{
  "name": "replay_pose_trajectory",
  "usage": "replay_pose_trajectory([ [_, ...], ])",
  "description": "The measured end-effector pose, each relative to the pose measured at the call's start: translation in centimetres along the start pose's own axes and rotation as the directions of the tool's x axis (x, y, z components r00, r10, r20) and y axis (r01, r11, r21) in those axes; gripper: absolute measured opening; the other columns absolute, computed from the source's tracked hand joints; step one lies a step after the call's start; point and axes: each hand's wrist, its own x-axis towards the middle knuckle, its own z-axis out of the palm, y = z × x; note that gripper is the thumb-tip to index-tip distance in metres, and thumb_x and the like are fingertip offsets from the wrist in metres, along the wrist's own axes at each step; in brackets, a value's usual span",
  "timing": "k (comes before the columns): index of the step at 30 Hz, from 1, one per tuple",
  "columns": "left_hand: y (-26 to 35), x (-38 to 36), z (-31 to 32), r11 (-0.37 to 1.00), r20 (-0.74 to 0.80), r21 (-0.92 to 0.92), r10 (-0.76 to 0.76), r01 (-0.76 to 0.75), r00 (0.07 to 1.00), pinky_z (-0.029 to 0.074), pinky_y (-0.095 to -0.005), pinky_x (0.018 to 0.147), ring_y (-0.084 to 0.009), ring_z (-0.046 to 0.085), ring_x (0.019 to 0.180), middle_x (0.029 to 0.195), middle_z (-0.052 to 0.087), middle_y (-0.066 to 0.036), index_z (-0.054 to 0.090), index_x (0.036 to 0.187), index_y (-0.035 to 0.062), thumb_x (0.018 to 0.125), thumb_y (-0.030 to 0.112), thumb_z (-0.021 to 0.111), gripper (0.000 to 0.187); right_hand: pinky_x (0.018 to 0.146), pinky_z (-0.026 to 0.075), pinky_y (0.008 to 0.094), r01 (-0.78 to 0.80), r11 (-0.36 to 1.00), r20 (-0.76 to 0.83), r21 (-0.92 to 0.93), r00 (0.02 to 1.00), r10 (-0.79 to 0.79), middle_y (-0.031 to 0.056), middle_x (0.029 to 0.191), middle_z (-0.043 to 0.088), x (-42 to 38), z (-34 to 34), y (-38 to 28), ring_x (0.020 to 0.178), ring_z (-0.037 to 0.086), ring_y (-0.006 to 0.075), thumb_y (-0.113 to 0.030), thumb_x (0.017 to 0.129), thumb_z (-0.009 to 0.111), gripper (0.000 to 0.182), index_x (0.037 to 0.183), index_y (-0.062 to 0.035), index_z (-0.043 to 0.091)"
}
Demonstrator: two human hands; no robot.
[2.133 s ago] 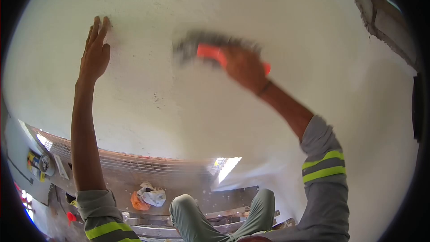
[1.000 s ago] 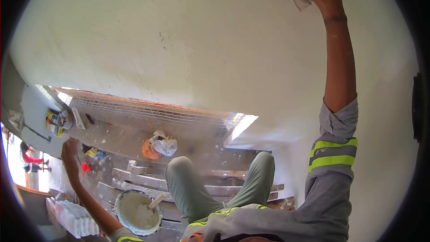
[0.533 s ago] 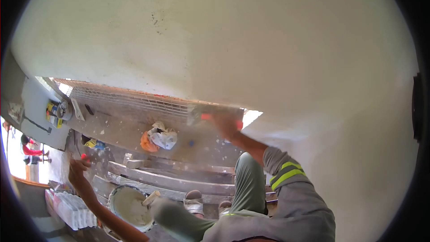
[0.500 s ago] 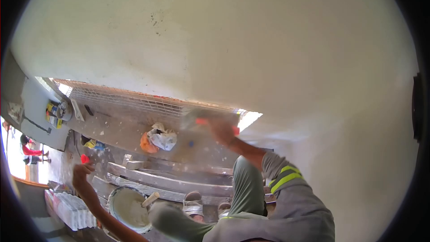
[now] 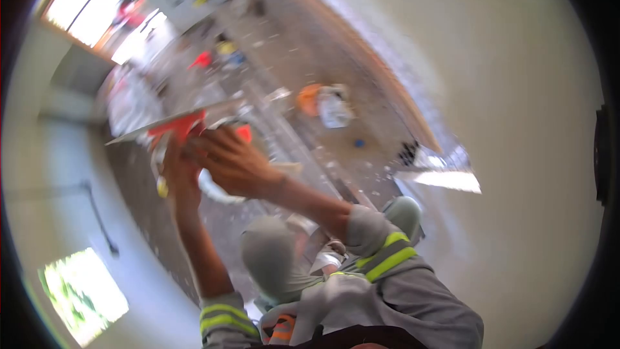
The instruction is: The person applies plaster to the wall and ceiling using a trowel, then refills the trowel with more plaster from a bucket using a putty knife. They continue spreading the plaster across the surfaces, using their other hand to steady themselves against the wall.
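Both hands meet at a plastering trowel (image 5: pixel 129 134) with a flat metal blade and red handle parts, held up over the floor left of centre. My right hand (image 5: pixel 236 163) is closed around its handle, and red shows at both sides of the fingers. From below, my left hand (image 5: pixel 179 171) presses against the handle's near end, its fingers closed and partly covered by the right hand. Beneath the hands, a bucket (image 5: pixel 219 189) shows only by part of its pale rim. Motion blur softens the finger detail.
A smooth plastered wall (image 5: pixel 516 90) fills the right side. On the floor lie an orange and white bag (image 5: pixel 334 106), a red object (image 5: pixel 202 59) and wooden planks (image 5: pixel 290 132). Plastic-wrapped material (image 5: pixel 132 100) stands at left. Another person (image 5: pixel 129 13) is in the far opening.
The view has turned left, away from the wall. My right hand has brought the trowel from near the wall to my left hand, which was apart from it before and now touches it.
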Motion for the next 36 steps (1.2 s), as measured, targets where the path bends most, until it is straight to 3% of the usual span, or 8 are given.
replay_pose_trajectory([
  [5,0.4,-0.6,-6.3,0.997,-0.439,-0.074,-0.002,-0.034,0.899,0.046,-0.0316,0.085,-0.0171,0.059,0.091,0.096,0.059,-0.006,0.054,0.117,0.0016,0.094,0.028,0.057,0.035,0.083,0.043,0.0466,-0.174,0.983,0.088,0.052,0.982,0.169,0.0126,0.084,0.053,-5.2,-2.6,2.3,0.088,0.053,0.0332,-0.007,0.070,0.063,0.013,0.079,-0.0045,0.053],
  [7,-0.8,-1.4,-9.7,0.989,-0.551,0.147,0.090,-0.009,0.830,0.047,-0.0318,0.080,-0.0160,0.059,0.086,0.091,0.059,-0.005,0.056,0.112,0.0013,0.093,0.030,0.059,0.035,0.084,0.044,0.0479,-0.575,0.779,0.222,-0.251,0.749,0.625,0.0165,0.088,0.061,-8.3,-1.7,6.2,0.089,0.058,0.0374,-0.019,0.080,0.060,0.019,0.087,-0.0021,0.056],
  [10,-3.2,-3.7,-14.6,0.850,-0.595,0.519,0.280,0.094,0.753,0.049,-0.0302,0.070,-0.0135,0.059,0.077,0.083,0.060,-0.005,0.052,0.107,0.0023,0.090,0.031,0.065,0.036,0.086,0.046,0.0476,-0.626,0.508,0.546,-0.592,0.153,0.824,0.0244,0.099,0.065,-10.9,1.7,6.7,0.097,0.062,0.0410,-0.032,0.086,0.054,0.036,0.098,0.0011,0.057],
  [13,-6.7,-6.4,-16.5,0.925,-0.757,0.372,0.253,0.080,0.602,0.049,-0.0281,0.065,-0.0134,0.059,0.070,0.081,0.059,-0.008,0.046,0.106,0.0044,0.089,0.024,0.067,0.034,0.089,0.047,0.0472,-0.597,0.516,0.626,-0.614,0.031,0.779,0.0311,0.107,0.062,-12.7,5.2,7.3,0.105,0.061,0.0416,-0.038,0.084,0.054,0.046,0.106,0.0028,0.055],
  [23,-14.9,-3.9,-20.5,0.561,-0.460,0.785,0.244,0.262,0.854,0.050,-0.0351,0.070,-0.0254,0.065,0.078,0.093,0.065,-0.010,0.059,0.103,0.0065,0.092,0.025,0.057,0.022,0.066,0.055,0.0431,-0.163,0.822,0.725,-0.546,0.399,0.561,0.0208,0.088,0.065,-8.0,3.0,5.6,0.078,0.067,0.0373,-0.017,0.090,0.049,0.016,0.093,-0.0030,0.057],
  [27,-16.2,0.5,-19.1,0.408,-0.340,0.855,-0.026,0.321,0.940,0.048,-0.0410,0.079,-0.0345,0.063,0.090,0.103,0.066,-0.016,0.066,0.102,0.0107,0.092,0.034,0.051,0.029,0.059,0.055,0.0338,0.211,0.742,0.692,-0.637,0.581,0.429,0.0086,0.081,0.065,-7.9,4.6,6.7,0.075,0.069,0.0232,-0.013,0.082,0.058,0.019,0.098,-0.0036,0.062],
  [32,-18.9,3.1,-17.3,0.272,-0.328,0.891,-0.166,0.363,0.930,0.047,-0.0421,0.085,-0.0364,0.062,0.098,0.104,0.066,-0.019,0.069,0.104,0.0112,0.093,0.041,0.047,0.038,0.062,0.056,0.0325,0.244,0.789,0.780,-0.564,0.470,0.413,0.0092,0.085,0.067,-8.8,6.9,10.4,0.079,0.069,0.0233,-0.008,0.078,0.060,0.016,0.092,-0.0033,0.066],
  [36,-21.4,2.9,-17.5,0.691,-0.217,0.645,-0.243,0.326,0.946,0.046,-0.0397,0.086,-0.0340,0.062,0.100,0.105,0.066,-0.020,0.066,0.108,0.0043,0.095,0.042,0.046,0.044,0.064,0.056,0.0329,0.190,0.878,0.871,-0.440,0.327,0.366,0.0141,0.090,0.068,-8.1,4.8,10.9,0.082,0.069,0.0255,-0.003,0.076,0.059,0.015,0.088,-0.0013,0.068],
])
